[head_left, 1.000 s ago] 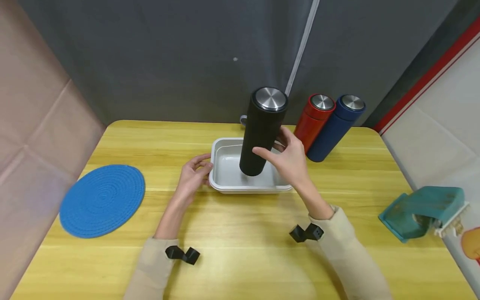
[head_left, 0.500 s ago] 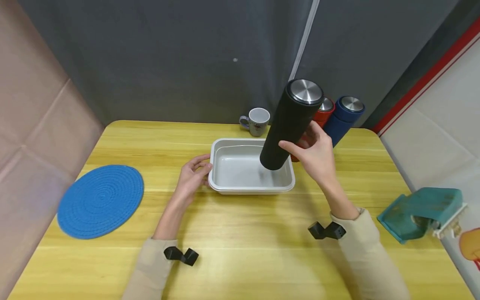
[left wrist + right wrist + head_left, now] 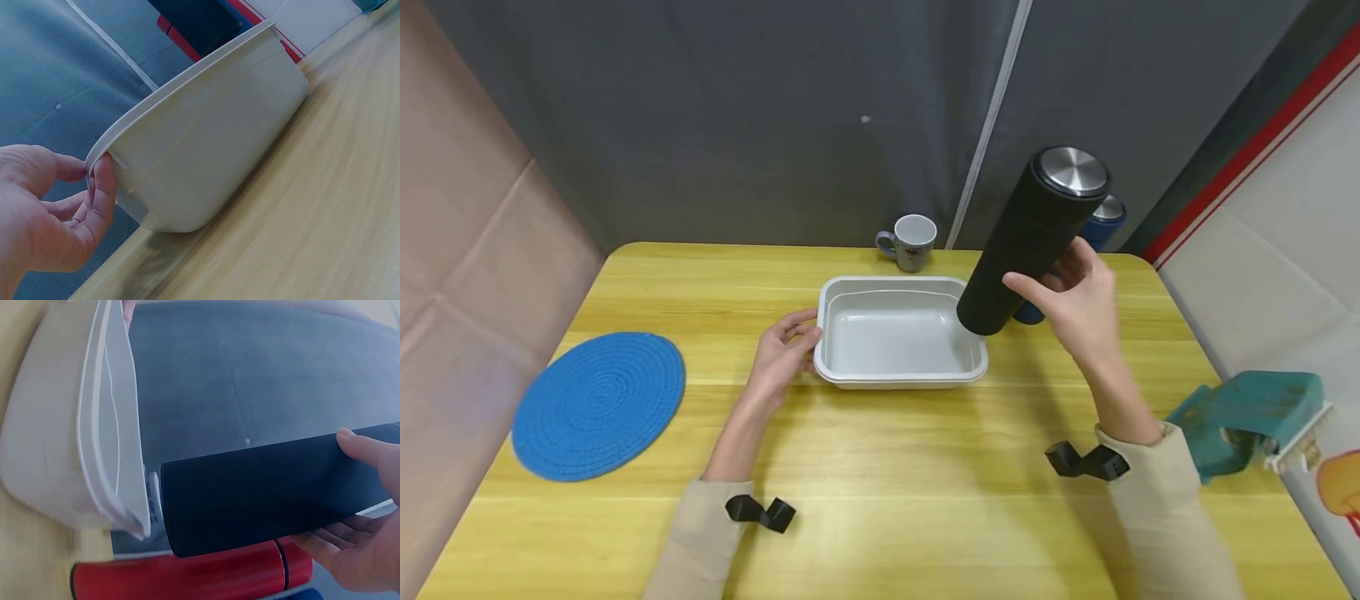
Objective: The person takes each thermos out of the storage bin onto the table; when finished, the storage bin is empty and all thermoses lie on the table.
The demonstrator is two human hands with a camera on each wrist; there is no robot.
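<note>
A: What's in the right hand (image 3: pixel 1086 304)?
B: Its grip is wrapped round a black flask (image 3: pixel 1030 242), held tilted in the air over the right edge of the white tray (image 3: pixel 901 379).
A: And the left hand (image 3: pixel 778 354)?
B: Its fingers pinch the tray's left rim; the tray sits on the yellow surface (image 3: pixel 880 467), a blue mat (image 3: pixel 598 404) well to its left.

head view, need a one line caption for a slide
Right hand holds a black flask tilted above the table while the left hand grips the white tray's edge.
</note>
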